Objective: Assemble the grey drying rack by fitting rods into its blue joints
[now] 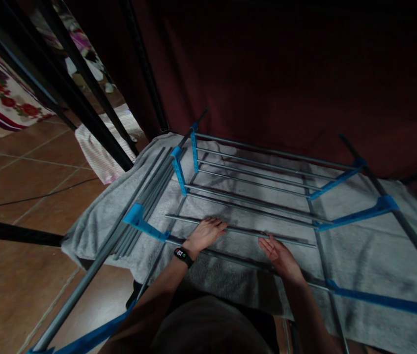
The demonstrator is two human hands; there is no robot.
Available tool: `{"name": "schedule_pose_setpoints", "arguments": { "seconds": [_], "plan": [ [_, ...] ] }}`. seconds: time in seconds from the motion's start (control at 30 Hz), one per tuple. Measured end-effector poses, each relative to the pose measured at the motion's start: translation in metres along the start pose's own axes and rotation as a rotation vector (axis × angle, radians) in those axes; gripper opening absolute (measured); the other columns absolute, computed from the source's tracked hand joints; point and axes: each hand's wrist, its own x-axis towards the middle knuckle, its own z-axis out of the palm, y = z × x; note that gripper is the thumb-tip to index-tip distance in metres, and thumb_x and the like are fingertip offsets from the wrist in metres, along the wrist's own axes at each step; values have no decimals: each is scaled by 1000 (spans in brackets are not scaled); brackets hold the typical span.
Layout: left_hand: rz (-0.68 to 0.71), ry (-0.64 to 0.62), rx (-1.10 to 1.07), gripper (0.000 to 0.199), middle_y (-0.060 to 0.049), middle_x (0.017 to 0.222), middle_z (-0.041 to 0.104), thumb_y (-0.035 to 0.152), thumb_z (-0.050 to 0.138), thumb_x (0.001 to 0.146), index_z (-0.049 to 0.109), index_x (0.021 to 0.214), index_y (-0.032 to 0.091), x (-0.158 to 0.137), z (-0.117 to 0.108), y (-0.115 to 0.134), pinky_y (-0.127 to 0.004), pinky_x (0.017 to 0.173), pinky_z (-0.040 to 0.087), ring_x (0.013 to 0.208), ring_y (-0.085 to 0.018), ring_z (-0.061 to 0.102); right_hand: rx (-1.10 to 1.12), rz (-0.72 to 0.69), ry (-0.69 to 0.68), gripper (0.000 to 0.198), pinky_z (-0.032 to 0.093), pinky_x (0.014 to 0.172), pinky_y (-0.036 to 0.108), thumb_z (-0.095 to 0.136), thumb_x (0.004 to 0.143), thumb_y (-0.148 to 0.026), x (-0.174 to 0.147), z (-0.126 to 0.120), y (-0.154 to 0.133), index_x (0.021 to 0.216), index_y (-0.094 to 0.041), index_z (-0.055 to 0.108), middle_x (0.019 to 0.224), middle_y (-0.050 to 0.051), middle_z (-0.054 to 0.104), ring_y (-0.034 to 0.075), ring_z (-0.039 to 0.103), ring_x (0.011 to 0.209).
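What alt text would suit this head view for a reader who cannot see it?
Two bare hands, the left hand wearing a black wristband and the right hand, rest on a loose grey metal rod across a grey-and-blue rack frame. The frame lies on a grey towel over a brown tiled floor.

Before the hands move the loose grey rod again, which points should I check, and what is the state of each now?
1. Left hand on the loose rod: ok, its fingers rest on top of it.
2. Right hand on the same rod: ok, its fingertips touch it; a full grasp cannot be told.
3. Rod ends seated in the blue connectors: not ok, the rod lies at an angle and both ends are free.
4. Grey towel under the frame: ok, it lies spread on the floor.
5. Spare rods at the left: ok, they lie bundled together.
6. Firmness of the joints of the upright poles: cannot tell.
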Motion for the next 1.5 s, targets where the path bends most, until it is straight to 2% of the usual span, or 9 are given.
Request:
{"name": "schedule_pose_setpoints", "arguments": {
  "seconds": [0.17, 0.43, 0.57, 0.67, 0.9, 1.0, 1.13, 1.33, 1.5],
  "plan": [
    [-6, -17, -12, 25, -9, 112, 71, 30, 49, 104, 69, 116, 21, 3, -2, 1, -37, 95, 50, 106, -23, 65, -1, -2, -15, 28, 60, 100, 42, 86, 71, -33, 0, 1, 0, 91, -24, 70, 96, 7, 75, 27, 74, 108],
    [-80, 24, -34, 28, -8, 123, 72, 31, 53, 102, 66, 125, 22, 0, 7, -5, -40, 102, 51, 115, -26, 66, 8, -56, -11, 36, 60, 98, 41, 88, 68, -41, -2, 3, -1, 93, -24, 70, 100, 6, 77, 25, 74, 104],
    [-118, 44, -57, 27, -9, 114, 75, 31, 50, 103, 69, 120, 20, 0, 9, -11, -40, 95, 55, 108, -27, 70, 23, -105, 7, 37, 58, 100, 42, 88, 68, -45, -2, 3, -7, 93, -24, 69, 93, 5, 76, 24, 74, 100],
    [-92, 70, -71, 30, -11, 114, 75, 32, 48, 103, 70, 119, 19, 0, 8, -15, -41, 95, 56, 106, -28, 72, 84, -144, 76, 33, 57, 100, 42, 86, 66, -39, -3, 3, -16, 89, -25, 68, 85, 2, 75, 23, 75, 94],
    [-27, 149, -51, 37, -7, 116, 78, 34, 41, 103, 74, 115, 25, 3, 14, -23, -41, 94, 60, 105, -27, 74, 162, -234, 153, 33, 57, 97, 42, 85, 61, -36, -6, 5, -34, 85, -25, 65, 92, 3, 78, 24, 73, 94],
    [-16, 202, -65, 39, -6, 114, 79, 41, 41, 102, 74, 117, 28, 4, 19, -27, -38, 90, 62, 102, -26, 76, 176, -270, 159, 36, 58, 94, 42, 88, 59, -37, -9, 8, -39, 80, -25, 62, 88, 2, 77, 23, 73, 89],
    [-20, 263, -58, 43, -5, 108, 80, 46, 38, 102, 75, 113, 26, 7, 24, -32, -32, 77, 62, 91, -23, 77, 221, -297, 170, 43, 58, 87, 39, 93, 55, -39, -19, 17, -50, 72, -24, 57, 72, -1, 71, 19, 70, 75],
    [56, 343, -15, 43, -5, 109, 80, 45, 40, 103, 76, 112, 25, 10, 21, -35, -28, 76, 61, 91, -21, 77, 290, -304, 165, 48, 58, 80, 34, 96, 56, -39, -35, 31, -66, 69, -22, 53, 65, -3, 65, 15, 67, 67],
    [71, 308, -26, 43, -5, 110, 80, 42, 39, 103, 76, 112, 23, 9, 20, -33, -29, 78, 61, 94, -22, 77, 251, -320, 150, 42, 57, 79, 33, 94, 58, -37, -41, 35, -71, 72, -23, 57, 73, -3, 68, 15, 67, 69]
  ]
}}
